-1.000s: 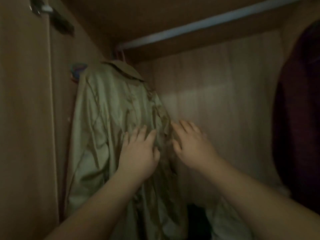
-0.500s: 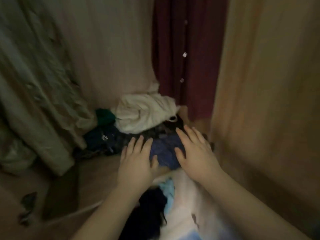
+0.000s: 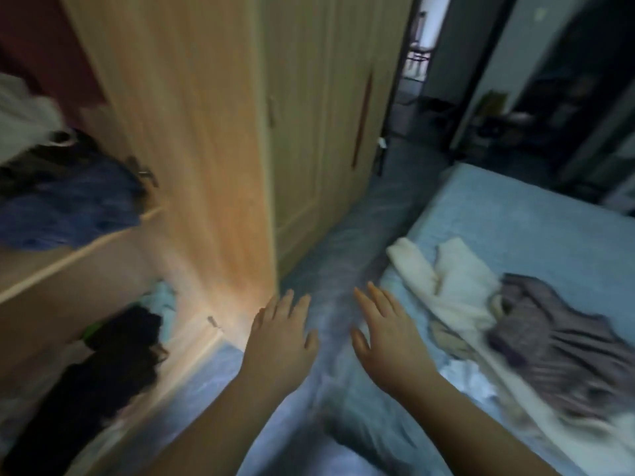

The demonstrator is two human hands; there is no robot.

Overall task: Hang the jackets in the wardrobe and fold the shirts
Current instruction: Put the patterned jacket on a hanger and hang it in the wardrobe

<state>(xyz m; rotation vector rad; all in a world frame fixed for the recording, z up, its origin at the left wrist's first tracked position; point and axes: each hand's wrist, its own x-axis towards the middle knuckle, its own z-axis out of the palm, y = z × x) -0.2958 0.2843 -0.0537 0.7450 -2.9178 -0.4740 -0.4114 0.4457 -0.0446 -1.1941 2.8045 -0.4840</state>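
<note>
Both my hands empty, fingers spread: left hand [image 3: 280, 338] beside wardrobe [image 3: 206, 132], right hand [image 3: 386, 333] near bed [image 3: 515, 214] strewn with shirts [image 3: 549, 334].

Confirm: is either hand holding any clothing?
No, the left hand and the right hand are both empty with fingers straight; the clothes lie apart on the bed.

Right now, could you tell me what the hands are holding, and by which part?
Nothing: the left hand and right hand are both open, fingers spread, holding no garment.
</note>
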